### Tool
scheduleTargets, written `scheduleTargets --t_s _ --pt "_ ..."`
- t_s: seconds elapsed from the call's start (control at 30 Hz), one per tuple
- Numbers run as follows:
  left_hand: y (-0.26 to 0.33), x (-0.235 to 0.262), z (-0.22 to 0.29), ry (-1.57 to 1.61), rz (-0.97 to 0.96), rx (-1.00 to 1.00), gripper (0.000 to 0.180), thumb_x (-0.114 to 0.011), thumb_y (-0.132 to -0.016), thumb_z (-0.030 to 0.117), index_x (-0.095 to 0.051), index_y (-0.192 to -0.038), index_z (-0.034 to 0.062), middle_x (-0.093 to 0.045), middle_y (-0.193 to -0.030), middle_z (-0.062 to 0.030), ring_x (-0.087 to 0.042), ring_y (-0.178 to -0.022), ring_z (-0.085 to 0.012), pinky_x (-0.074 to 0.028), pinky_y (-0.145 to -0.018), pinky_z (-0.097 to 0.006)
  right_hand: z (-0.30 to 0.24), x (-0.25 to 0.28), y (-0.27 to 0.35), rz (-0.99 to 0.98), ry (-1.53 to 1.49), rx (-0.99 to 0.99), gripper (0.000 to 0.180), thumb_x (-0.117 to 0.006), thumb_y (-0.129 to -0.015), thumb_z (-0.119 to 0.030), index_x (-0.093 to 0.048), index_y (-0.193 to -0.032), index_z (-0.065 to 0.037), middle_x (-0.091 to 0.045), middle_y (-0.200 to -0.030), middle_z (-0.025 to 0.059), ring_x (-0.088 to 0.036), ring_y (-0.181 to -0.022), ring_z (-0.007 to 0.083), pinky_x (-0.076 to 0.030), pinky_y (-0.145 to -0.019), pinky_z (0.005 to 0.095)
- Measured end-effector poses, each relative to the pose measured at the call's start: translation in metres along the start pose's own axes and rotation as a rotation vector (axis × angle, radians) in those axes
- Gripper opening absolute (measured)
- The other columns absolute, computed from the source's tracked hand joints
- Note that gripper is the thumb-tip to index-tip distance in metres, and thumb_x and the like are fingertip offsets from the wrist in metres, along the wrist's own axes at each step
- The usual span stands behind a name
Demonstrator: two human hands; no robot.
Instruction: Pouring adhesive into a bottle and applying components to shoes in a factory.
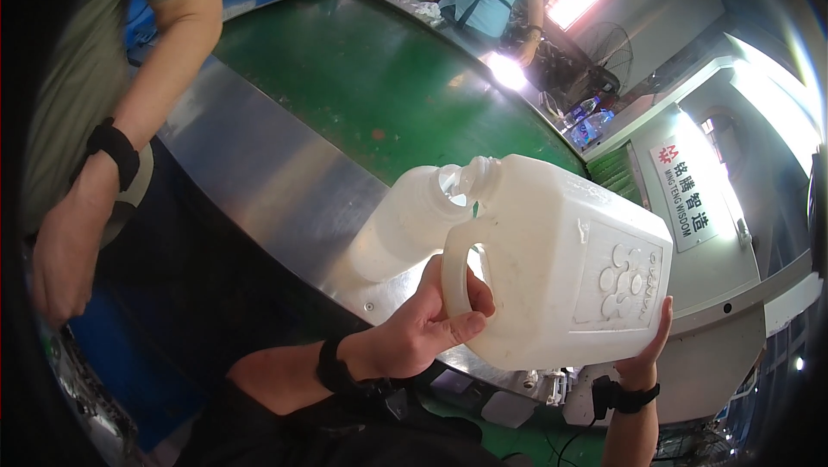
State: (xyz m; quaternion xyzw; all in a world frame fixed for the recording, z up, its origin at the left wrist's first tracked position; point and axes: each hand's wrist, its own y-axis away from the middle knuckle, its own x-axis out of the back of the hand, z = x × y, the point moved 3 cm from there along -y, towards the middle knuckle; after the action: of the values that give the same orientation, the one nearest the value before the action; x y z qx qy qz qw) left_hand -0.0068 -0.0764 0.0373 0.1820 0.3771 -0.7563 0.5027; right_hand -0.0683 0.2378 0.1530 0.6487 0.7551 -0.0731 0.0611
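1. Nearest the camera, the big white jug (535, 294) is tilting sideways in my hands, its mouth pointing left.
2. At far left, a co-worker's hand (65, 269) is hanging well apart from my work.
3. The white bottle (397, 225) is sitting near the metal edge (259, 148) of the green table (319, 79), its open mouth just beside the jug's; I cannot tell whether they are touching.
4. My left hand (410, 329) is gripping the jug's handle, fingers wrapping through the loop.
5. My right hand (642, 362) is supporting the base end; I cannot tell how tightly its hidden fingers are closing.
6. I am probably lining up or pouring; no flow is showing. The next move seems to call for matching mouths and steady tilting.
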Motion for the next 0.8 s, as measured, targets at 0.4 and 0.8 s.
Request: scheduleTargets --t_s 0.4,0.8 --pt "-0.0014 0.0001 0.0043 0.012 0.008 0.022 0.044 -0.059 -0.101 0.013 -0.028 -0.130 0.0047 -0.048 -0.116 -0.0048 -0.048 -0.111 -0.0127 -0.039 -0.102 -0.034 0.0027 0.0061 0.0019 0.033 0.015 0.010 0.073 -0.038 -0.100 -0.058 -0.036 -0.151 -0.005 -0.046 -0.148 0.0148 -0.048 -0.134 0.0314 -0.040 -0.110 0.0492" --pt "-0.0007 0.0008 -0.0024 0.074 0.007 0.016 0.050 -0.058 -0.099 0.007 -0.027 -0.139 0.0078 -0.051 -0.118 -0.0049 -0.049 -0.112 -0.0137 -0.040 -0.101 -0.034 0.0019 0.0039 0.0042 0.004 -0.019 -0.001 0.075 -0.038 -0.100 -0.058 -0.032 -0.153 -0.006 -0.043 -0.151 0.0152 -0.044 -0.136 0.0335 -0.038 -0.111 0.0512"
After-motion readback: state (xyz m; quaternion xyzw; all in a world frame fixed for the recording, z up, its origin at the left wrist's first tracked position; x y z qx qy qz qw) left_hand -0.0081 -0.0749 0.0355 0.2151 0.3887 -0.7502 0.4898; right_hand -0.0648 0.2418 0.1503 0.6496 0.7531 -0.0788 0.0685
